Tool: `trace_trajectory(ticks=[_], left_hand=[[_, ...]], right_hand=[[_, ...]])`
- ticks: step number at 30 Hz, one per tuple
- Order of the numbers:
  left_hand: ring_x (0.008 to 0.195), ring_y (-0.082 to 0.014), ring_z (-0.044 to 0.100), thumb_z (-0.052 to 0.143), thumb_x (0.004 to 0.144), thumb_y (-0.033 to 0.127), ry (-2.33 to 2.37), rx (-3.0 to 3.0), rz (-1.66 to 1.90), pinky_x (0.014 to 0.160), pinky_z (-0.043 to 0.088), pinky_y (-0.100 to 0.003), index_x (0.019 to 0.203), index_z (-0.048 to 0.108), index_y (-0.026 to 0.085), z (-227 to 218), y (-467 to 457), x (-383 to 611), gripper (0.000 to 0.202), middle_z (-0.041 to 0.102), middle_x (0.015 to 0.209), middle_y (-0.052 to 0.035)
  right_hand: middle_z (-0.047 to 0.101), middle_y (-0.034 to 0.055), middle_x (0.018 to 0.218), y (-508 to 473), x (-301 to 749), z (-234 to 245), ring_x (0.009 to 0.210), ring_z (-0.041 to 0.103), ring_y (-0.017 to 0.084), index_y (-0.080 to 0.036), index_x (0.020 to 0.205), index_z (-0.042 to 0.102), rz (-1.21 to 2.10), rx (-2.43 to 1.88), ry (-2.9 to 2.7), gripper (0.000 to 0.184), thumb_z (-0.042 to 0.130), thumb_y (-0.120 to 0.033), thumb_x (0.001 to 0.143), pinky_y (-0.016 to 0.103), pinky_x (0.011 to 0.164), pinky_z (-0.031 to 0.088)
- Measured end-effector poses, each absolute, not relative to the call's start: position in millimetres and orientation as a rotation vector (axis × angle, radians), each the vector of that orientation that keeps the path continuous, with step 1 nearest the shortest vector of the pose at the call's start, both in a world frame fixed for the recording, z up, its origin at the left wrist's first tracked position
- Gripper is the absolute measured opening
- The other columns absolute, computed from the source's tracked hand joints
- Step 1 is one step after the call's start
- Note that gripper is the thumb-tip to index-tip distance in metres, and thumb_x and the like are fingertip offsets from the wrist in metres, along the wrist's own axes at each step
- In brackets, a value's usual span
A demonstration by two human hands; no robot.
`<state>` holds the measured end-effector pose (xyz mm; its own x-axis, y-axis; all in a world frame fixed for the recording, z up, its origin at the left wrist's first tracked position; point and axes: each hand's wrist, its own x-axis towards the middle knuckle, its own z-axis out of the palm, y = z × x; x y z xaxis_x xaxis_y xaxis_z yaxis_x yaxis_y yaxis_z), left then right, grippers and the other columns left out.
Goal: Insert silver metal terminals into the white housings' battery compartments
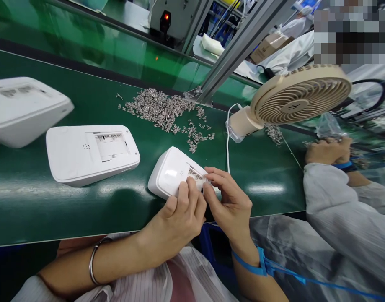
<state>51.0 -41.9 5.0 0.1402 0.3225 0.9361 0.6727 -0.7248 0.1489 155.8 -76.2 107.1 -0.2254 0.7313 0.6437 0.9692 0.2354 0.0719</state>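
A white plastic device housing (170, 170) lies at a slant on the green work surface, its recessed battery compartment (196, 174) facing up. Across the near side of that recess, the curled fingers of my left hand (182, 214) grip the housing. My right hand (228, 201) is at the housing's right end, thumb and fingers bent in close together; what sits between the fingertips is hidden. Beyond the housing spreads a pile of small metal clips, like battery contacts (161, 107). To the left lies a second white housing (73, 155) with metal pieces showing along its compartment.
Another white housing (29, 113) is at the far left. A beige fan (301, 98) with a white cable (228, 147) stands behind my right hand, near a metal post (239, 46). At right are a co-worker's hands (327, 151). A blue wrist strap (258, 266) trails from my right wrist.
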Motion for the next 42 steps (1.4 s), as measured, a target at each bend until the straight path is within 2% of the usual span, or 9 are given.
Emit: trace_trajectory(ticks=[6, 12, 18, 21, 24, 28, 33, 39, 42], left_hand=[[0.117, -0.0224, 0.041, 0.039, 0.091, 0.038, -0.967, -2.112, -1.609, 0.087, 0.026, -0.031, 0.122, 0.052, 0.016, 3.4, -41.6, 51.4, 0.04, 0.049, 0.13, -0.0099], [0.114, -0.02, 0.043, 0.042, 0.09, 0.035, -0.983, -2.132, -1.546, 0.085, 0.029, -0.028, 0.122, 0.053, 0.016, 2.0, -52.7, 42.8, 0.039, 0.05, 0.129, -0.0081], [0.094, -0.0213, 0.049, 0.048, 0.087, 0.035, -1.102, -2.225, -1.425, 0.078, 0.033, -0.031, 0.121, 0.055, 0.011, 4.6, -59.4, 16.0, 0.042, 0.056, 0.12, -0.0122], [0.105, -0.0288, 0.047, 0.052, 0.083, 0.048, -1.102, -2.347, -1.424, 0.082, 0.035, -0.037, 0.125, 0.051, 0.014, 5.5, -41.8, -2.3, 0.054, 0.045, 0.132, -0.0153], [0.124, -0.041, 0.032, 0.062, 0.07, 0.063, -1.241, -2.347, -1.459, 0.092, 0.031, -0.047, 0.127, 0.05, 0.013, 3.1, -21.9, -16.7, 0.077, 0.032, 0.141, -0.0197], [0.122, -0.0479, 0.033, 0.068, 0.058, 0.068, -1.299, -2.417, -1.494, 0.094, 0.03, -0.055, 0.127, 0.051, 0.015, -2.4, -10.1, -25.1, 0.089, 0.035, 0.137, -0.0232], [0.12, -0.0503, 0.035, 0.068, 0.057, 0.069, -1.333, -2.394, -1.537, 0.092, 0.032, -0.059, 0.126, 0.053, 0.015, -7.6, -8.5, -29.3, 0.089, 0.036, 0.136, -0.0238], [0.119, -0.0487, 0.035, 0.068, 0.058, 0.068, -1.403, -2.404, -1.573, 0.092, 0.032, -0.06, 0.126, 0.053, 0.022, -19.3, -4.6, -38.8, 0.084, 0.042, 0.136, -0.0155], [0.118, -0.0489, 0.034, 0.07, 0.06, 0.062, -1.511, -2.398, -1.51, 0.091, 0.033, -0.059, 0.129, 0.051, 0.022, -26.6, 10.4, -49.4, 0.082, 0.041, 0.135, -0.0159]], right_hand=[[0.059, 0.0088, 0.108, -77.4, 158.3, 105.7, 0.101, 0.057, 0.019, -0.019, 0.096, 0.06, -0.646, -1.598, -1.95, 0.014, 0.054, -0.015, 0.084, 0.038, 0.084, 0.049], [0.061, 0.0059, 0.102, -79.2, 163.5, 104.7, 0.095, 0.058, 0.016, -0.02, 0.094, 0.06, -0.533, -1.58, -1.902, 0.012, 0.053, -0.016, 0.086, 0.031, 0.076, 0.05], [0.062, 0.0058, 0.099, -77.9, 166.9, 103.1, 0.095, 0.058, 0.016, -0.02, 0.095, 0.061, -0.527, -1.539, -1.919, 0.013, 0.053, -0.016, 0.086, 0.031, 0.077, 0.049], [0.062, 0.006, 0.099, -78.7, 167.7, 102.5, 0.094, 0.059, 0.017, -0.02, 0.096, 0.061, -0.534, -1.533, -1.942, 0.014, 0.053, -0.016, 0.086, 0.032, 0.076, 0.049], [0.063, 0.0062, 0.098, -79.7, 167.9, 101.9, 0.093, 0.059, 0.017, -0.02, 0.095, 0.061, -0.541, -1.542, -1.949, 0.012, 0.053, -0.017, 0.086, 0.032, 0.077, 0.049], [0.063, 0.007, 0.097, -80.2, 168.8, 101.4, 0.092, 0.06, 0.018, -0.019, 0.095, 0.061, -0.55, -1.555, -1.953, 0.012, 0.054, -0.018, 0.086, 0.035, 0.079, 0.05], [0.064, 0.0065, 0.096, -79.6, 171.5, 101.8, 0.089, 0.061, 0.018, -0.019, 0.095, 0.061, -0.584, -1.516, -2.033, 0.013, 0.054, -0.016, 0.085, 0.034, 0.077, 0.051], [0.064, 0.0058, 0.094, -79.3, 174.6, 102.3, 0.087, 0.061, 0.017, -0.019, 0.095, 0.061, -0.646, -1.506, -2.078, 0.013, 0.054, -0.016, 0.085, 0.031, 0.076, 0.051], [0.064, 0.0055, 0.093, -76.8, 174.3, 103.2, 0.085, 0.062, 0.016, -0.019, 0.096, 0.06, -0.705, -1.487, -2.14, 0.014, 0.053, -0.014, 0.085, 0.029, 0.075, 0.051]])
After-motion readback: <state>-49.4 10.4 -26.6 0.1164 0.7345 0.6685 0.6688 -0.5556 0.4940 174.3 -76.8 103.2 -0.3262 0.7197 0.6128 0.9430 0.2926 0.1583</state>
